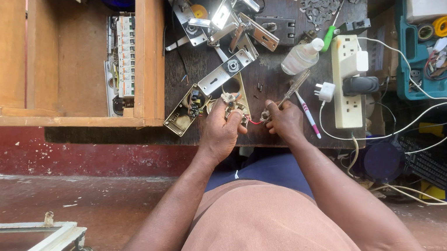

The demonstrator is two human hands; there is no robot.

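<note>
Gripping a small electrical part (230, 105) in the left hand (219, 135), the right hand (285, 122) holds a clear-handled screwdriver (289, 91) at the bench's (197, 64) near edge.

Soft daylight, sharp focus, glare on the metal door handles (230, 15), edges bowed.

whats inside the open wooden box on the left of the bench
Against the right wall of the wooden box sits a row of circuit breakers with wiring. The rest shows bare wood. The top edge of the picture cuts off its far end.
</note>
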